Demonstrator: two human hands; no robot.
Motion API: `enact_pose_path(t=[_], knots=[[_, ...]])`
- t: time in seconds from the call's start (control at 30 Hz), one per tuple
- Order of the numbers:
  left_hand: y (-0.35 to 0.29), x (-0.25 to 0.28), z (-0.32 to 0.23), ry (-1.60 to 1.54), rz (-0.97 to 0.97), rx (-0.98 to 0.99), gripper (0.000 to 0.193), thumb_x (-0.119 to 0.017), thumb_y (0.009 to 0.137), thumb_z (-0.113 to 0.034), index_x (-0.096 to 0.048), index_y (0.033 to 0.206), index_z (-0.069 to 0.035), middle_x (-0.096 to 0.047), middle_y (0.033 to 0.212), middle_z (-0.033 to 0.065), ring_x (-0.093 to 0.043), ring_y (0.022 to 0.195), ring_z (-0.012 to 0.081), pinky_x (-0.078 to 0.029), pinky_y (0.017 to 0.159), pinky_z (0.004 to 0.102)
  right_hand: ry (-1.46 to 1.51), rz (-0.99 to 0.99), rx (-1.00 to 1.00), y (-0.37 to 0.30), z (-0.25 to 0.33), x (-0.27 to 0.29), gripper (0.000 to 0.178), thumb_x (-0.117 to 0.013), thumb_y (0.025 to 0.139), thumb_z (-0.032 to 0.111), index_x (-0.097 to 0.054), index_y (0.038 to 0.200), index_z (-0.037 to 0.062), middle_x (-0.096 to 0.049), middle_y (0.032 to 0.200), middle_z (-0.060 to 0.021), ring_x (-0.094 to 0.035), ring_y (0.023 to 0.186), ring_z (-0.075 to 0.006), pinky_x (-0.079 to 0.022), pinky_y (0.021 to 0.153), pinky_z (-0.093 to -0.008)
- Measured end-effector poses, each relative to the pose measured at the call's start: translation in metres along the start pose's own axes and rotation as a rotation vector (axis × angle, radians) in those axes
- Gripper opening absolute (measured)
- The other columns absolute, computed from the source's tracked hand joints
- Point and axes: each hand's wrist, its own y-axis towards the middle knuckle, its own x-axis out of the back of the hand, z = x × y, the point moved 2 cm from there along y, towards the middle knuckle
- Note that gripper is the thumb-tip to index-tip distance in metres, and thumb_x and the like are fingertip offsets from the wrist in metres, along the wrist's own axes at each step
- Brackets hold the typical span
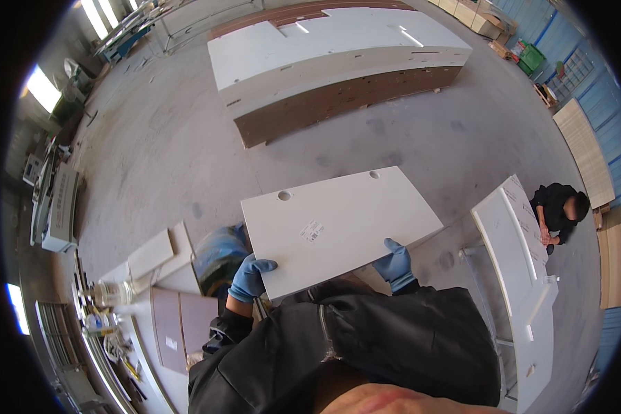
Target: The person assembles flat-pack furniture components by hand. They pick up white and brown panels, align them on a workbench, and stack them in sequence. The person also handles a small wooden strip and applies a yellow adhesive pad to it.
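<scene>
both hands, in blue gloves, hold a white panel (352, 234) in front of the body, above the grey floor (165, 138). the left hand (250, 277) is closed around the panel's near left corner, its thumb lying on the upper face; the right hand (393, 265) grips the near edge toward the right, thumb also on top, its other fingers mostly out of sight beneath. the hands are well apart, with the panel spanning between them, its broad face turned up and its far right side slanting away. two round holes (284, 196) sit near the far edge, one toward each end, and a small printed label (312, 231) is stuck left of the middle. the person wears a black jacket (393, 331) with a zip. beyond the panel stands a large stack of boards (345, 65), white above and brown below. to the left, a bench carries mauve-brown boards (165, 321), with clear jars (110, 293) near them, and a blue, bulky thing (221, 248) is just beside the panel. on the right, long white boards (497, 255) lie over a frame, and a co-worker (562, 210) in black is at their far side, hands near the edge; whether those touch it, i cannot tell.
</scene>
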Motion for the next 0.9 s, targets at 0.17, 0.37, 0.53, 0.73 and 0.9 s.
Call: enact_pose_path(t=[0.17,0.37,0.53,0.73,0.9], knots=[[0.119,0.016,-0.029,-0.025,-0.278,0.002,0.033,-0.066,0.090,-0.018,-0.066,0.114,0.005,-0.071,0.103,0.0111,-0.069,0.088,0.0212,-0.056,0.079,0.0325,0.016,-0.037,0.012,0.099,0.060,-0.019,0.042,-0.055,0.094,0.008,-0.051,0.134,-0.0036,-0.058,0.132,-0.0153,-0.054,0.126,-0.0313,-0.042,0.110,-0.0450],[0.207,0.057,-0.050,0.266,-0.656,-0.169,0.048,-0.062,0.097,-0.044,-0.070,0.102,0.003,-0.069,0.089,0.0044,-0.063,0.074,0.0142,-0.051,0.066,0.0301,-0.147,-0.156,-0.037,0.207,0.095,-0.035,0.016,-0.060,0.096,0.010,-0.064,0.104,-0.0023,-0.067,0.096,-0.0074,-0.064,0.091,-0.0203,-0.053,0.081,-0.0345],[0.275,0.090,-0.096,0.137,-0.868,-0.278,0.048,-0.066,0.096,-0.043,-0.068,0.089,0.004,-0.065,0.078,0.0045,-0.056,0.067,0.0123,-0.045,0.059,0.0300,-0.631,-0.149,0.210,0.315,0.094,-0.064,0.012,-0.062,0.096,0.010,-0.066,0.088,0.0018,-0.065,0.087,-0.0045,-0.059,0.079,-0.0106,-0.050,0.071,-0.0288],[0.351,0.149,-0.199,0.202,-0.974,-0.249,0.048,-0.067,0.095,-0.042,-0.067,0.087,0.005,-0.063,0.075,0.0030,-0.052,0.063,0.0115,-0.042,0.056,0.0296,-0.375,-0.026,0.004,0.435,0.078,-0.152,0.018,-0.058,0.096,0.009,-0.066,0.105,-0.0038,-0.069,0.101,-0.0125,-0.066,0.096,-0.0224,-0.053,0.086,-0.0358],[0.402,0.180,-0.286,0.195,-0.972,-0.302,0.051,-0.066,0.096,-0.043,-0.068,0.091,0.008,-0.065,0.078,0.0040,-0.055,0.065,0.0127,-0.044,0.057,0.0301,-0.188,-0.087,-0.031,0.520,0.058,-0.224,0.028,-0.054,0.096,0.009,-0.058,0.120,-0.0054,-0.063,0.122,-0.0158,-0.059,0.116,-0.0291,-0.048,0.102,-0.0410]])
